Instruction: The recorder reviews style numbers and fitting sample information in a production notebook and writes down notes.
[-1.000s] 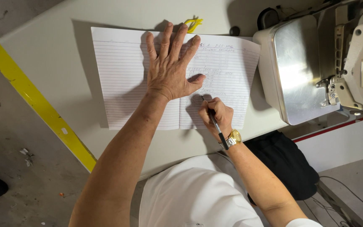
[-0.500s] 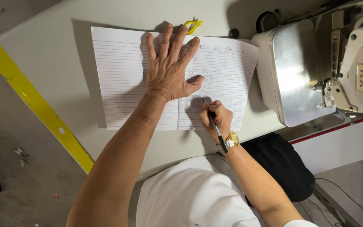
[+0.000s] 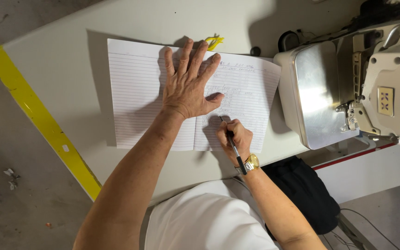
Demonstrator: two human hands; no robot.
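On a pale work table [image 3: 70, 88], edged along its left side by a yellow strip [image 3: 38, 122], with a sewing machine [image 3: 385, 88] and its shiny metal plate [image 3: 318, 99] filling the right end. Between them, an open lined notebook [image 3: 135, 92], long axis running across the table, left page blank, right page partly written in rows. Flat over the spine, left hand [image 3: 188, 88], fingers spread wide and pointing away from the body, holding nothing, pressing the pages down. Just below and to the right of that thumb, right hand [image 3: 234, 136] closed around a dark pen [image 3: 233, 146], tip on the lower right page, barrel slanting back toward the gold wristwatch [image 3: 252, 162]. Right hand nearer the unwritten lines, which lie below the tip. Beyond the fingertips, a small yellow clip-like object [image 3: 215, 41], kind unclear.
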